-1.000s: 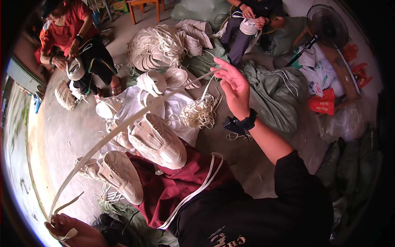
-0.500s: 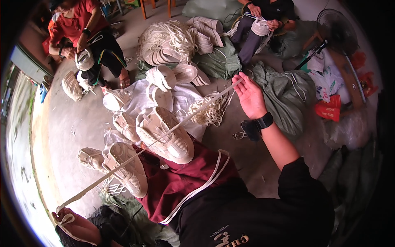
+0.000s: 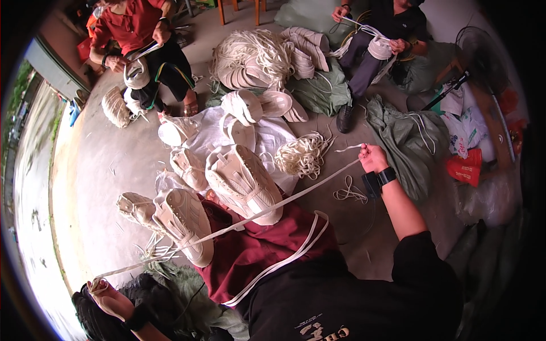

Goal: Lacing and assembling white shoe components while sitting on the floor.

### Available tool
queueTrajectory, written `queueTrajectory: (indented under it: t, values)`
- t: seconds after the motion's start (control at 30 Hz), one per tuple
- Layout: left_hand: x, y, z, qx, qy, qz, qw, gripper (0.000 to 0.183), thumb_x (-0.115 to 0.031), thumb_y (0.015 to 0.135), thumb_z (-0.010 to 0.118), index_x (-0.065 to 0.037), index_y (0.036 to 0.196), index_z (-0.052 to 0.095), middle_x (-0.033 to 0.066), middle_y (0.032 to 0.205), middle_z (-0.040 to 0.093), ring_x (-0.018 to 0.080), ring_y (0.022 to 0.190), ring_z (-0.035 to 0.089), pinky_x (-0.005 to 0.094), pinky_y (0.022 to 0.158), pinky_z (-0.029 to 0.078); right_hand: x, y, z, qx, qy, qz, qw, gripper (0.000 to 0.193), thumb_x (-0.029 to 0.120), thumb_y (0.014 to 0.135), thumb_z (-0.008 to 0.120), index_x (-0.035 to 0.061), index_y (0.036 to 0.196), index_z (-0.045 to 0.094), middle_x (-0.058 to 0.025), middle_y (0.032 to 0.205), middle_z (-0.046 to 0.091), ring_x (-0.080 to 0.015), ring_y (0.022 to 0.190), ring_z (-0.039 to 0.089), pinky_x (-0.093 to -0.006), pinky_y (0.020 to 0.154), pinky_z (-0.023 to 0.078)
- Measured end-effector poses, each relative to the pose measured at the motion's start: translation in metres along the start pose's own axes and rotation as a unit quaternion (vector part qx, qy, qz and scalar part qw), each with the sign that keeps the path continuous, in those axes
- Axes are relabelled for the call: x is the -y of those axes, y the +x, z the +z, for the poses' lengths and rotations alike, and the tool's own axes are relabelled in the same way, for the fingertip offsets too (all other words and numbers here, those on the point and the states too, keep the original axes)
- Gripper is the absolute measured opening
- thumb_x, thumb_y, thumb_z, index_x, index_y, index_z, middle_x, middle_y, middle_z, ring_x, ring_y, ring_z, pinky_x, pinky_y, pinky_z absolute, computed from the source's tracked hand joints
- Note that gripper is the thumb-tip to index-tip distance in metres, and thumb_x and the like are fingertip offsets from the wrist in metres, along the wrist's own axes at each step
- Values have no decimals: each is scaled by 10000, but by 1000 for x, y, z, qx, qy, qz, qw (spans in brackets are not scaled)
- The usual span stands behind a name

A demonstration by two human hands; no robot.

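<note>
A long cream shoelace (image 3: 307,192) is stretched taut between my two hands, passing over a pair of cream sneakers. My right hand (image 3: 373,159) is closed on it out to the right, with a short end sticking out past the fingers. Low on the left, my left hand (image 3: 112,300) is closed on the other end, where a loop shows. The larger sneaker (image 3: 244,182) and the second sneaker (image 3: 183,224) rest by the maroon cloth (image 3: 273,244) over my lap. Whether the lace runs through any eyelet, I cannot tell.
More sneakers (image 3: 190,166) lie just beyond. A heap of laces (image 3: 304,154) and several shoe uppers (image 3: 242,106) are on a white sheet. One co-worker (image 3: 133,34) sits back left, another (image 3: 381,40) back right. Green sacks (image 3: 406,133) and a fan (image 3: 483,48) stand at right.
My right hand has gone from open, with the lace across its fingers, to closed on it, and has moved lower and right. The co-workers' hands have pulled apart with laces.
</note>
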State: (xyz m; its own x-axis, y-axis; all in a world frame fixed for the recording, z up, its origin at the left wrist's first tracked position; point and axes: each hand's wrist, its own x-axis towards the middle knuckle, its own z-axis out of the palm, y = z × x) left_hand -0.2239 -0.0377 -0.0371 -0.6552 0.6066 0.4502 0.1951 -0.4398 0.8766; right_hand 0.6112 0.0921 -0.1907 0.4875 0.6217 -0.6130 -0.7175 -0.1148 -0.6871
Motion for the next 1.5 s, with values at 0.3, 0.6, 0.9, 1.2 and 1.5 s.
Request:
queueTrajectory:
  t: [0.3, 0.6, 0.9, 1.2, 1.5]
  values:
    - [-11, 22, -47, -24, -11, 5, 1000, 401, -132, 988, 454, 52, 1342, 419, 110, 1070, 595, 175, 939, 573, 272, 826, 474, 5, 4, -28, -41, -7, 117, 992, 211, 135, 992, 413, 3, 940, 570, -40, 721, 550, -142, 570, 444, -278, 578, 406]
    - [-32, 37, -41, -205, 29, -35, 978, 374, -95, 950, 499, 66, 1286, 475, 109, 1083, 596, 167, 925, 581, 248, 792, 494, 10, 7, -36, -64, -53, 99, 992, 218, 195, 1019, 379, 86, 1006, 567, 27, 668, 575, -97, 447, 374, -283, 424, 334]
    - [-58, -2, 55, -2, -2, -107, 994, 345, -147, 985, 515, 37, 1275, 495, 77, 961, 629, 110, 805, 565, 222, 712, 452, -13, -108, 77, 206, -184, -11, 961, 323, 182, 998, 489, 56, 1294, 521, -33, 863, 654, -36, 475, 429, -189, 387, 320]
    - [-110, -54, 164, 284, 66, -190, 938, 266, -232, 982, 523, 24, 1049, 552, 47, 758, 570, 112, 707, 540, 245, 643, 406, -43, -224, 171, 434, -312, 8, 845, 495, 205, 1009, 477, -45, 1417, 348, -155, 1292, 588, -98, 777, 627, -198, 651, 491]
    - [-104, -77, 183, 577, -6, -200, 792, 306, -14, 803, 576, 29, 1106, 593, 132, 995, 665, 194, 899, 662, 297, 804, 510, -95, -290, 205, 528, -422, 39, 736, 494, 148, 1008, 486, -25, 1442, 325, -179, 1306, 573, -179, 899, 684, -255, 729, 536]
